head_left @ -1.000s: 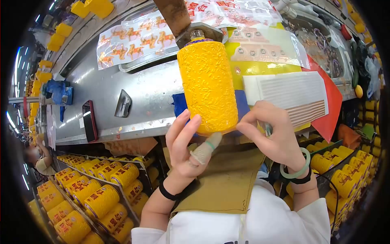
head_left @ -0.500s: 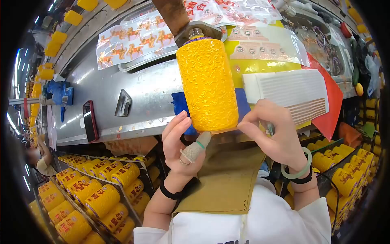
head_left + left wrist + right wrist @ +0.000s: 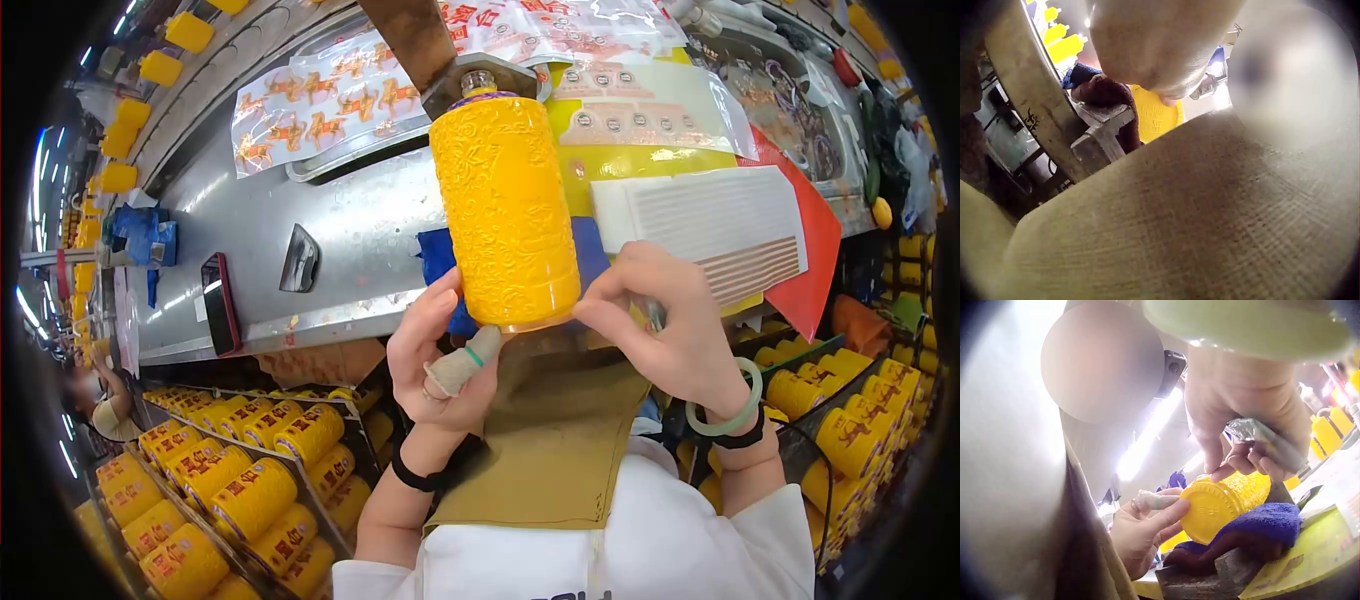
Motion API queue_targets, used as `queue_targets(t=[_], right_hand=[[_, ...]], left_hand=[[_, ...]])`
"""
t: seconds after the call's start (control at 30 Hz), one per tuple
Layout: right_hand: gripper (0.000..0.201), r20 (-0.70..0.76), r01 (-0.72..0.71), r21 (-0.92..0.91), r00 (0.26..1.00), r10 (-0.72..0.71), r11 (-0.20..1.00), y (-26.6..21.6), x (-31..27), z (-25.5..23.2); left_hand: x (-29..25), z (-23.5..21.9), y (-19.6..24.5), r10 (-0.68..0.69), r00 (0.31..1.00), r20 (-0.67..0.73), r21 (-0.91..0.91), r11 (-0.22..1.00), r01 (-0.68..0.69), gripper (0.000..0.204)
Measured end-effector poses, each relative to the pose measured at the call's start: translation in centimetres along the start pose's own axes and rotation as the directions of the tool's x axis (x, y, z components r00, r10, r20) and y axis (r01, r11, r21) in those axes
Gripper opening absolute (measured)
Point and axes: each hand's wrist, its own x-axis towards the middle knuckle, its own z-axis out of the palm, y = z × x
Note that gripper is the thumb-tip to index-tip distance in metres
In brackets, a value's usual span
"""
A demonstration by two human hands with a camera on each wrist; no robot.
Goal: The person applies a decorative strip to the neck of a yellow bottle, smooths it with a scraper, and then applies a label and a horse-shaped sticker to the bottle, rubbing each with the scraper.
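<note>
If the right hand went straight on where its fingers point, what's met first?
Most likely the bottle, at its base edge. The right hand seems to touch it there with its fingertips, though a slight gap is possible.

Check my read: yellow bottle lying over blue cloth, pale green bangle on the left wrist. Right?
Wrong wrist: the head view shows the pale green bangle on the right wrist. The yellow bottle does lie over blue cloth.
</note>
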Motion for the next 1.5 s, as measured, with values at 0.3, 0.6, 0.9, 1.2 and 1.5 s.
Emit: queue_targets(t=[0.3, 0.6, 0.9, 1.2, 1.5], right_hand=[[0.011, 0.0, -0.006, 0.016, 1.0, 0.006, 1.0, 0.3, 0.0, 0.1], [0.012, -0.001, -0.006, 0.059, 1.0, 0.006, 0.998, -0.1, 0.0, 0.4], [0.014, -0.005, -0.026, 0.069, 1.0, 0.026, 0.997, 0.4, 0.1, 0.6], [0.013, 0.005, -0.03, 0.077, 1.0, 0.03, 0.997, 0.2, 0.0, 0.8], [0.015, -0.031, -0.135, 0.182, 0.989, 0.143, 0.974, 0.9, -0.4, 0.4]], left_hand=[[1.8, 0.0, 1.7, 0.057, 0.981, 0.184, 0.165, 0.982, -0.088, 0.061], [0.2, -0.1, 0.7, -0.089, 0.996, 0.022, -0.01, 0.996, 0.089, 0.063], [1.9, 1.0, 1.4, 0.016, 0.997, 0.071, 0.128, 0.991, -0.025, 0.043], [2.2, -0.1, 2.3, 0.189, 0.96, 0.207, 0.34, 0.906, -0.252, 0.053], [0.1, 0.0, 0.0, -0.089, 0.996, 0.031, 0.006, 0.996, 0.089, 0.054]])
